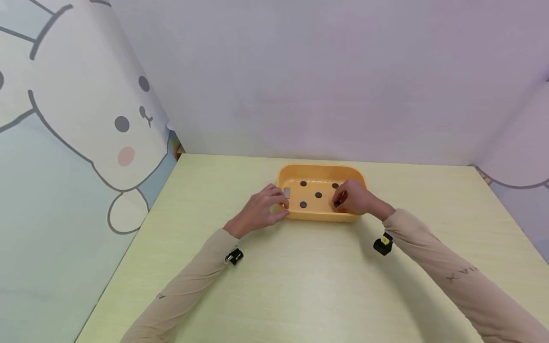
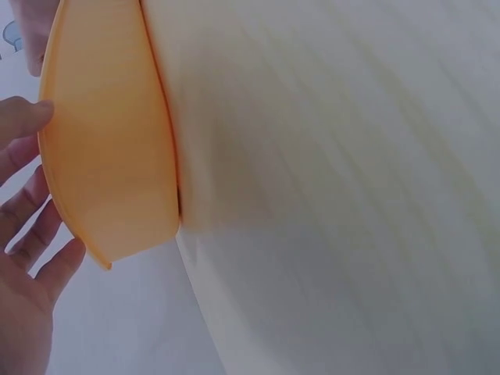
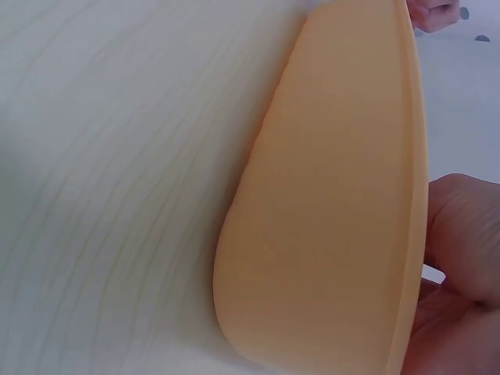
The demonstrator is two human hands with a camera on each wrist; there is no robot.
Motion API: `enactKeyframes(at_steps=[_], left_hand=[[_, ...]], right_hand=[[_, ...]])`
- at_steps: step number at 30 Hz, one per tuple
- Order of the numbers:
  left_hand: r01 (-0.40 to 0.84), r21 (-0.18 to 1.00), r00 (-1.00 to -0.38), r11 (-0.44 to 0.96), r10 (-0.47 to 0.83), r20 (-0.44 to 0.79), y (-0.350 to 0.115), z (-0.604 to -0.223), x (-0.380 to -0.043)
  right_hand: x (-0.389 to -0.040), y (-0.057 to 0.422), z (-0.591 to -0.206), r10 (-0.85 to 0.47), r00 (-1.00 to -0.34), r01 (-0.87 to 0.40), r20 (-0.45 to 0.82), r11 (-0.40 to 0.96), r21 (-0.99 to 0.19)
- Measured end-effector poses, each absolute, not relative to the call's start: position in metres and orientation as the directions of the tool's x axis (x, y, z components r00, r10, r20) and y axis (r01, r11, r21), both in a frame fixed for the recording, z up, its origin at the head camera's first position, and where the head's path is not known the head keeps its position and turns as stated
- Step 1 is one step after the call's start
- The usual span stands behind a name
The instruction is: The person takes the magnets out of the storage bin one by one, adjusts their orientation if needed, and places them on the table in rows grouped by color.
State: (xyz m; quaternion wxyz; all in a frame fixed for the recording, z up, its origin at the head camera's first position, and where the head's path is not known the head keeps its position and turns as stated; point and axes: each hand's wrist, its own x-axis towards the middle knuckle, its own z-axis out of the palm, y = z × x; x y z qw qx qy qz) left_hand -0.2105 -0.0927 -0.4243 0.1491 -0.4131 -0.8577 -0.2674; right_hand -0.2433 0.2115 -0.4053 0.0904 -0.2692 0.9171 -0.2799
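Evidently both hands are at work at the orange tray [image 1: 321,217], which sits toward the far edge of the pale wooden table [image 1: 300,281]. Bent and a little spread, the fingers of the left hand [image 1: 262,208] reach over the tray's left rim while its thumb lies at the near left corner, so the hand grips that end loosely. Inside the tray, the right hand [image 1: 358,198] is drawn into a pinch, thumb and fingertips closed on a dark disc [image 1: 337,204] by the near right corner; the right wrist view loses those tips behind the tray's wall. Four more discs [image 1: 318,195] lie on the tray floor, one about the centre and the others toward the far left, far right and near left corners. By the tray's left edge is a grey rectangular piece [image 1: 287,193]. Long beige sleeves [image 1: 461,281] cross the table from its near edge. Beyond the far edge rises a plain lilac-white wall [image 1: 321,81]; along the left edge, another bears a big cartoon animal [image 1: 103,147].
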Motion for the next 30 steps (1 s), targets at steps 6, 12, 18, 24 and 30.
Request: enactKeyframes(at_steps=[6, 12, 18, 24, 30], left_hand=[[0.786, 0.341, -0.617, 0.516, 0.63, 0.471, -0.093, -0.425, -0.21], [0.778, 0.357, -0.628, 0.517, 0.629, 0.458, -0.094, -0.423, -0.209], [0.779, 0.351, -0.627, 0.52, 0.629, 0.459, -0.094, -0.423, -0.209], [0.778, 0.35, -0.628, 0.522, 0.626, 0.463, -0.093, -0.421, -0.209], [0.78, 0.36, -0.625, 0.511, 0.624, 0.47, -0.093, -0.42, -0.207]], right_hand=[[-0.236, 0.213, -0.396, -0.517, -0.856, -0.409, -0.014, 0.693, -0.594], [-0.231, 0.219, -0.39, -0.524, -0.851, -0.431, 0.024, 0.672, -0.602], [-0.227, 0.224, -0.384, -0.522, -0.852, -0.429, 0.04, 0.653, -0.624], [-0.223, 0.229, -0.378, -0.52, -0.852, -0.432, 0.056, 0.64, -0.636], [-0.219, 0.234, -0.373, -0.5, -0.865, -0.407, 0.041, 0.651, -0.64]])
